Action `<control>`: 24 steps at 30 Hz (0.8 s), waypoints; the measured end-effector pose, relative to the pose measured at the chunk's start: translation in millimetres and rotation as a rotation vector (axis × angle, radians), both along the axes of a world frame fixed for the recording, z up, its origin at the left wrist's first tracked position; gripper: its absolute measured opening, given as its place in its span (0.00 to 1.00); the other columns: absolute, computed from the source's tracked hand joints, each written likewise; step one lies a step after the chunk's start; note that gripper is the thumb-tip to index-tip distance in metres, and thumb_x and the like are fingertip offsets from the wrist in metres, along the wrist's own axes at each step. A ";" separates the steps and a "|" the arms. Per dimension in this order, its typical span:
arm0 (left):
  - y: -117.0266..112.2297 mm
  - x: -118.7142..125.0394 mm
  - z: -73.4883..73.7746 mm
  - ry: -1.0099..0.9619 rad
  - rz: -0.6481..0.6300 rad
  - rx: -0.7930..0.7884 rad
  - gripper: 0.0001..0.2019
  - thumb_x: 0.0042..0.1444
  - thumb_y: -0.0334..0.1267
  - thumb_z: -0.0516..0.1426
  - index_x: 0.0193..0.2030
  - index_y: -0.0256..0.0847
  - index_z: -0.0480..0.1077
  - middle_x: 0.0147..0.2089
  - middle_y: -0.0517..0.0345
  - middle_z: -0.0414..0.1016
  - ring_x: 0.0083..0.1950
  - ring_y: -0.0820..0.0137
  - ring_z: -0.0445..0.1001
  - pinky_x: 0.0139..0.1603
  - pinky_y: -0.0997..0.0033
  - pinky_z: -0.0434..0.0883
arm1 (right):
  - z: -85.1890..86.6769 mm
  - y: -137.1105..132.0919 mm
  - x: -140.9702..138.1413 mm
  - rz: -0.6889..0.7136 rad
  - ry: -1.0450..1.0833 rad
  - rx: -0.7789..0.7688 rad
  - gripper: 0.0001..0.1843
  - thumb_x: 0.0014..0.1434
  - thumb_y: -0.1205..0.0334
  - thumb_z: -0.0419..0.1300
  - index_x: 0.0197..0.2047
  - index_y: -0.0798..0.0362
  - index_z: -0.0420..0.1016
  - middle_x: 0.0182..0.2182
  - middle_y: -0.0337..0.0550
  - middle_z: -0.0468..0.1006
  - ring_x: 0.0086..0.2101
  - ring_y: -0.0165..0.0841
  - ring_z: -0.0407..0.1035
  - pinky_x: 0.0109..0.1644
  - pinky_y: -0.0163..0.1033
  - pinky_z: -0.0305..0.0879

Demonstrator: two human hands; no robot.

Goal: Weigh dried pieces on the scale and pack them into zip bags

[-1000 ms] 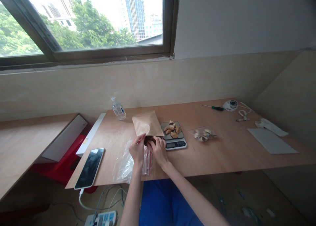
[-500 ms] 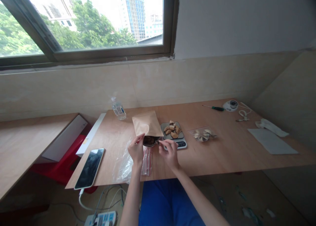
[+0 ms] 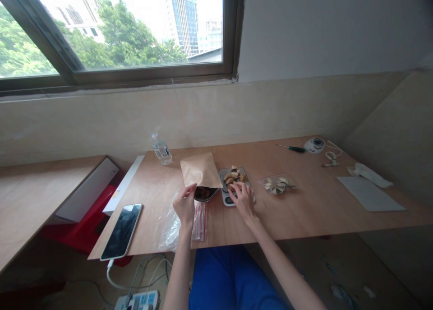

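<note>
My left hand [image 3: 184, 207] pinches the left edge of a brown kraft paper bag [image 3: 200, 170]. The bag lies on the table with its mouth toward me, held open, and dark brown pieces [image 3: 203, 192] show inside. My right hand [image 3: 242, 199] is over the front of a small kitchen scale [image 3: 228, 201]. Its fingertips close round a light brown dried chunk [image 3: 232, 187] at the front of the pan; the fingers partly hide it. Several more chunks [image 3: 234, 174] are heaped on the pan behind. Clear zip bags [image 3: 199, 224] with red seals lie below the paper bag.
Right of the scale is a clear bag of pale pieces [image 3: 278, 185]. Farther off are a screwdriver [image 3: 297, 149], a white camera [image 3: 314, 145] and a white sheet [image 3: 370, 193]. A bottle [image 3: 161, 150] stands at back left; a phone [image 3: 122, 232] on a cable lies front left.
My right hand has left the mouth of the paper bag and moved right onto the scale, among the chunks. My left hand keeps its grip on the bag.
</note>
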State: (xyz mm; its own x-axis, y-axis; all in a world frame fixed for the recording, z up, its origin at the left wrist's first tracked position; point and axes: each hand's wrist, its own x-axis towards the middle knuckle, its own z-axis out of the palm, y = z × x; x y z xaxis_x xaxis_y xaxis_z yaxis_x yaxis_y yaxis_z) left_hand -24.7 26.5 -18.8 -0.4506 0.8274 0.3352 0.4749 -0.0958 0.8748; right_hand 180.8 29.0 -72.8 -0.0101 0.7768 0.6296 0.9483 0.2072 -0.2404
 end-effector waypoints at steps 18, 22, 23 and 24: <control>-1.5 0.9 -1.2 0.006 -0.017 -0.008 0.10 0.50 0.45 0.57 0.36 0.47 0.77 0.32 0.61 0.80 0.31 0.69 0.76 0.36 0.71 0.69 | -2.4 1.4 39.1 0.103 0.026 -0.159 0.18 0.61 0.58 0.52 0.53 0.53 0.67 0.46 0.48 0.75 0.45 0.41 0.63 0.45 0.43 0.55; -1.9 0.2 -1.9 0.011 -0.014 -0.013 0.10 0.50 0.45 0.57 0.36 0.47 0.77 0.32 0.61 0.80 0.31 0.69 0.76 0.36 0.71 0.69 | 3.2 -9.2 44.0 0.074 0.106 -0.085 0.18 0.59 0.55 0.54 0.51 0.52 0.67 0.43 0.46 0.75 0.42 0.39 0.64 0.47 0.43 0.54; -1.8 0.1 -2.2 0.012 -0.014 -0.012 0.10 0.50 0.45 0.57 0.36 0.47 0.77 0.33 0.61 0.80 0.31 0.69 0.76 0.36 0.71 0.69 | 3.4 -13.4 46.4 0.051 0.133 -0.055 0.18 0.59 0.54 0.53 0.51 0.52 0.68 0.43 0.46 0.75 0.42 0.39 0.64 0.48 0.43 0.54; -1.8 0.1 -2.4 0.011 -0.014 -0.011 0.10 0.50 0.45 0.58 0.36 0.47 0.77 0.33 0.61 0.80 0.31 0.69 0.76 0.36 0.71 0.69 | 2.6 -18.3 49.5 0.020 0.159 -0.025 0.18 0.59 0.53 0.53 0.50 0.52 0.68 0.42 0.46 0.76 0.43 0.39 0.64 0.49 0.44 0.53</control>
State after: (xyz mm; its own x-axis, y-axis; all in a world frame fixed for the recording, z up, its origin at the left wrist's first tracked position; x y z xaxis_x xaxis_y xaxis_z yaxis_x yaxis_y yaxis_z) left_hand -24.5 24.7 -21.2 -0.4354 0.8370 0.3314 0.4832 -0.0933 0.8705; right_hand 230.3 10.8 -70.3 0.0728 0.7931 0.6047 0.8935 0.2175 -0.3929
